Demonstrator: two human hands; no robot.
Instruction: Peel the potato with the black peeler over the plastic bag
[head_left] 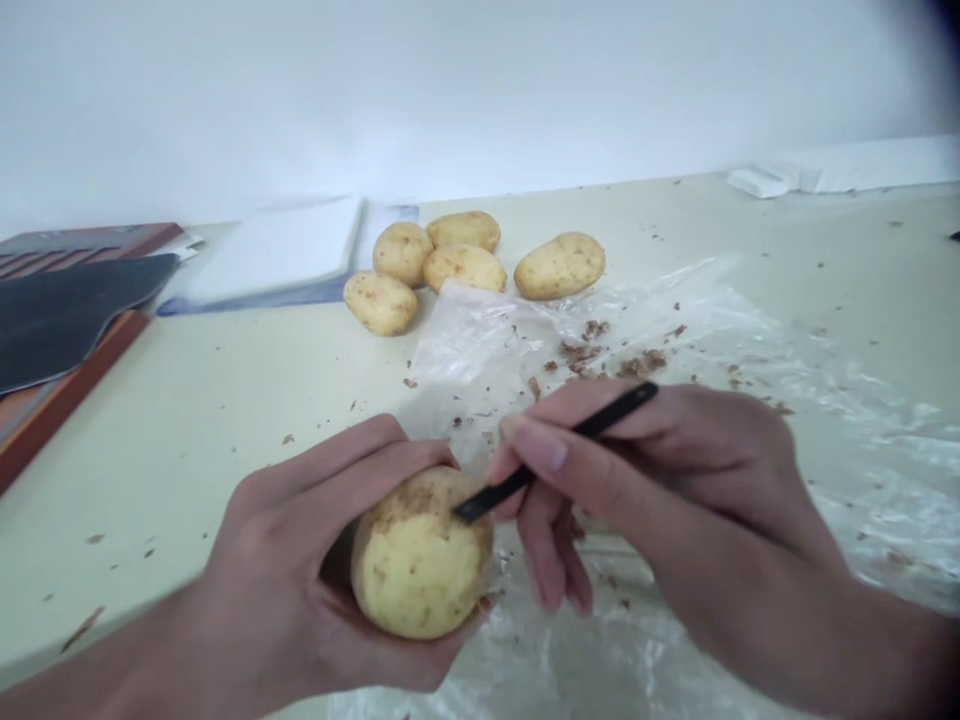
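Observation:
My left hand (pixel 292 560) is wrapped around a potato (pixel 424 570), with its end turned toward me. Pale yellow flesh shows on that end, while brown skin covers the upper part. Between thumb and fingers, my right hand (pixel 637 480) pinches a thin black stick-like tool (pixel 592 425). Its flat tip touches the potato near the border between skin and bare flesh. Beneath both hands lies a clear plastic sheet (pixel 480 345), strewn with brown skin scraps (pixel 645 362).
Several unpeeled potatoes (pixel 401 253) sit at the back, beyond the sheet. To their left lie a white pad (pixel 292 245) on a blue folder and a dark flat piece (pixel 75 310) on a red-brown frame. White strips (pixel 862 165) rest along the wall at right.

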